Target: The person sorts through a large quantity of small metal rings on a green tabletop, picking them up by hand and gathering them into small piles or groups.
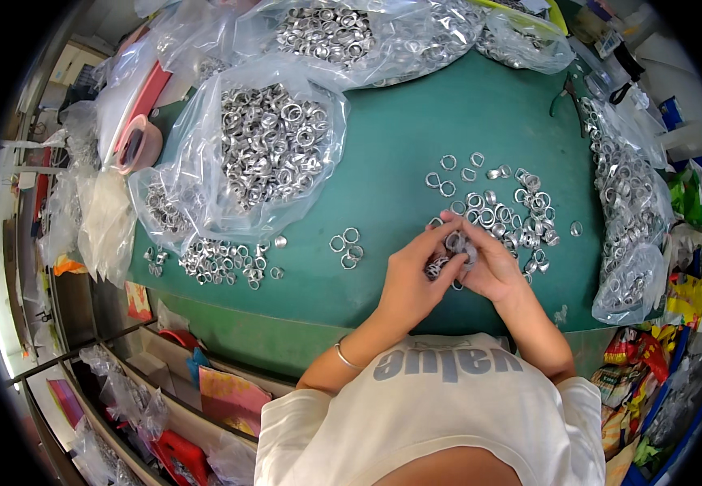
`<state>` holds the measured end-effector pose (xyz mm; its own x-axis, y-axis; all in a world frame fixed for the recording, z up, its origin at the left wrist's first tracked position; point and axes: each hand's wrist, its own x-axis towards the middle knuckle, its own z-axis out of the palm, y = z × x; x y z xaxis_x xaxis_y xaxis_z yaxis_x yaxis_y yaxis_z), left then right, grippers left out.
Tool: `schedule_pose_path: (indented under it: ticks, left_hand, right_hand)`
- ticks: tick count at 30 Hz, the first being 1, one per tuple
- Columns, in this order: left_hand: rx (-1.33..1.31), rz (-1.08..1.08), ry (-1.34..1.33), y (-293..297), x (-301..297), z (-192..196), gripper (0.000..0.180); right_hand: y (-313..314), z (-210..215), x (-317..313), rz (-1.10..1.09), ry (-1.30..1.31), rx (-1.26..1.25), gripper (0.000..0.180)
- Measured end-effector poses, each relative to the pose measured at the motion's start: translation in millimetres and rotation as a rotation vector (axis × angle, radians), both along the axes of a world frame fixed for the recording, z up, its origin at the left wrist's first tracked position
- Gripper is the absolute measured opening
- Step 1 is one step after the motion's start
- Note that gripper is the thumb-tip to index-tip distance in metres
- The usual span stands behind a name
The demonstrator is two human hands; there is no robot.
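Observation:
My left hand and my right hand meet over the green table, fingertips close together. Silver metal rings are held between them. More rings show cupped in the left hand's curled fingers. My right hand's fingers are bent around the rings from the other side; the exact grip is partly hidden. Just beyond and to the right of the hands lies a loose scatter of rings. A small group of rings rests to the left of my left hand.
A clear plastic bag full of rings stands at the left, with a loose ring pile before it. More bagged rings line the back, and another long bag the right edge. Pliers lie at the far right. Open drawers sit below left.

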<state>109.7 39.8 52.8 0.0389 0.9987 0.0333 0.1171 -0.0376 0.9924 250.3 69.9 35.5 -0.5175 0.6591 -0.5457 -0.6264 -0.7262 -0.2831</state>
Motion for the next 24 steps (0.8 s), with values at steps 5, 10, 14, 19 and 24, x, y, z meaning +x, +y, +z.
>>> schedule_pose_path:
  ticks: [5, 10, 14, 19, 24]
  left_hand:
    - [-0.528, -0.046, -0.979, 4.4, -24.2, -8.8, 0.018]
    - [-0.659, 0.120, -1.031, 6.9, -18.5, -12.9, 0.019]
    - [-0.535, 0.020, -0.565, 2.8, -14.0, -27.7, 0.018]
    - [-0.090, -0.014, 0.177, 8.6, -0.4, -28.3, 0.019]
    - [0.067, -0.038, 0.514, 22.1, 1.8, -23.2, 0.029]
  right_hand:
    - [2.1, -6.0, 44.8, -0.105, 0.239, 0.069, 0.023]
    - [14.4, 2.4, 78.8, -0.299, -0.466, 0.361, 0.024]
    - [28.2, -2.0, 76.1, -0.056, -1.479, 1.087, 0.017]
    - [37.9, -1.3, 50.2, 0.237, -1.944, 1.044, 0.016]
    - [31.0, 6.0, 79.1, 0.147, -1.952, 1.045, 0.017]
